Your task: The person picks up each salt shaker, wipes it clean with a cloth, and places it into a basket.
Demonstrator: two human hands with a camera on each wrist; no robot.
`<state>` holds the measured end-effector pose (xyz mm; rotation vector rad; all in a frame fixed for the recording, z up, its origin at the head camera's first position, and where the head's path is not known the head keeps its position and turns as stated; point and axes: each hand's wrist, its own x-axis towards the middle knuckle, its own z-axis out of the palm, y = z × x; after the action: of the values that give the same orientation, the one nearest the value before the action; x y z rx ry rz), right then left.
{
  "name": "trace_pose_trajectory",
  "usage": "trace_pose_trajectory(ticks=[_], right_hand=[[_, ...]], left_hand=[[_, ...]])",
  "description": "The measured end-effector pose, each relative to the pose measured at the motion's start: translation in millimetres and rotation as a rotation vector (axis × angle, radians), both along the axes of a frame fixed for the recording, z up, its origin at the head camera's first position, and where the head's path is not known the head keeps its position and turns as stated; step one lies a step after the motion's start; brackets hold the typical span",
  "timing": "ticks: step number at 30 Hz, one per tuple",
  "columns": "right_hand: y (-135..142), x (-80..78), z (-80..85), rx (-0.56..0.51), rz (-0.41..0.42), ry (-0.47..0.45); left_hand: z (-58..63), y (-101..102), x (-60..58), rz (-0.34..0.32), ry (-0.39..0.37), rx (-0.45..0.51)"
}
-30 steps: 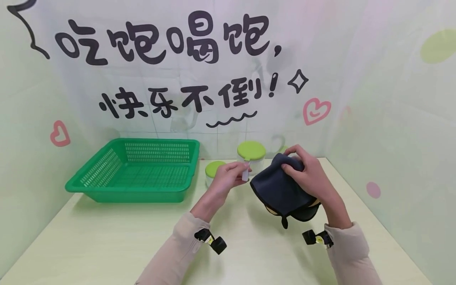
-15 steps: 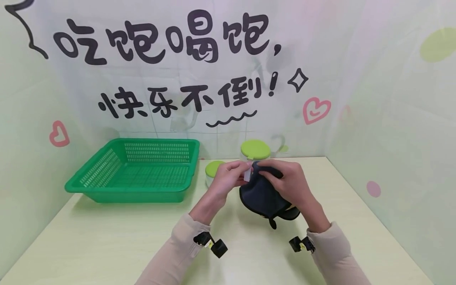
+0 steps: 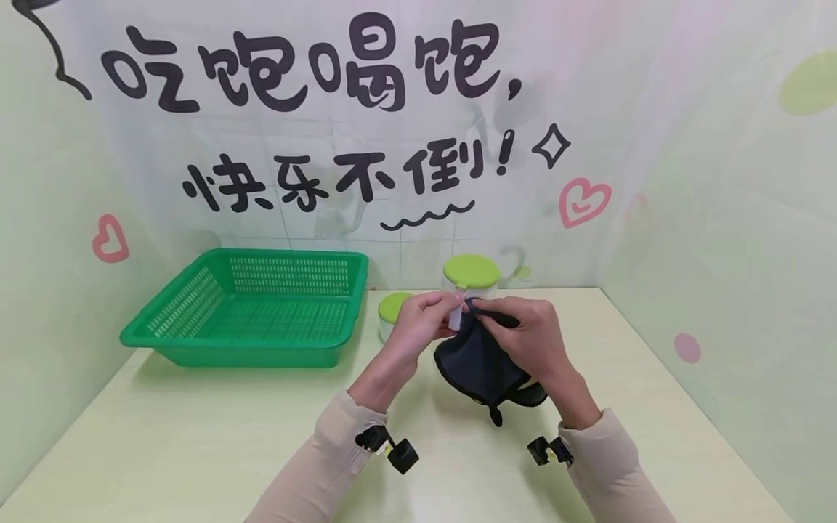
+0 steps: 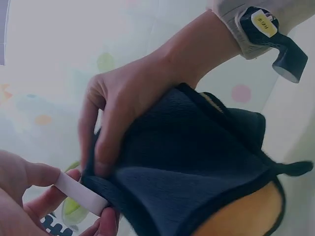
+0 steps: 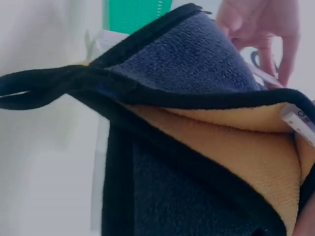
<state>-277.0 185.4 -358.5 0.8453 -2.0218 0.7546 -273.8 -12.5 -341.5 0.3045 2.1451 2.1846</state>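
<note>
My left hand (image 3: 418,323) pinches a small flat white strip (image 3: 455,314) upright; its exact kind is unclear. My right hand (image 3: 530,330) grips the top of a folded dark blue cloth (image 3: 480,356) with black edging, which hangs down above the table. In the left wrist view, the white strip (image 4: 81,193) meets the gathered edge of the cloth (image 4: 182,147); whether they are fastened together I cannot tell. The right wrist view reveals the cloth's tan inner side (image 5: 231,152), a black hanging loop (image 5: 34,86) and a printed white label (image 5: 299,123).
On the pale table (image 3: 229,443), a green slotted basket (image 3: 255,356) stands at the back left. Behind my hands are two containers with green lids, a smaller one (image 3: 392,306) and a larger one (image 3: 471,271). A printed curtain hangs at the back.
My right hand has carried the cloth leftward, bringing its top edge up to the white strip. My left hand has stayed nearly in place, still pinching the strip.
</note>
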Motion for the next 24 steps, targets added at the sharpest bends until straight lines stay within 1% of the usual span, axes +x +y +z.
trace_pose_trajectory(ticks=[4, 6, 8, 10, 12, 15, 19, 24], right_hand=[[-3.3, -0.6, -6.0, 0.076, -0.02, -0.055], [-3.9, -0.7, -7.3, 0.098, -0.034, -0.059], [-3.8, -0.4, -6.3, 0.088, -0.038, -0.041], [-3.5, 0.5, -3.6, 0.058, -0.038, -0.002], [-2.9, 1.3, -1.1, 0.025, -0.041, 0.04], [-1.9, 2.3, 1.9, -0.012, -0.048, 0.076], [-2.1, 0.8, -0.4, -0.021, -0.03, 0.071], [-6.2, -3.8, -8.9, 0.033, 0.007, 0.034]], left_hand=[[3.9, -3.1, -1.1, 0.004, -0.013, 0.012], [5.3, -4.5, -1.1, 0.001, -0.025, 0.017], [5.9, -4.5, -0.8, -0.001, -0.029, 0.025], [5.7, -3.7, -0.1, -0.008, -0.028, 0.026], [4.8, -2.3, 0.3, -0.014, -0.02, 0.025], [4.0, -0.4, 0.2, -0.02, -0.005, 0.013], [5.0, -1.3, -0.8, -0.018, -0.009, 0.007], [6.5, -7.5, -2.9, -0.01, -0.046, 0.026]])
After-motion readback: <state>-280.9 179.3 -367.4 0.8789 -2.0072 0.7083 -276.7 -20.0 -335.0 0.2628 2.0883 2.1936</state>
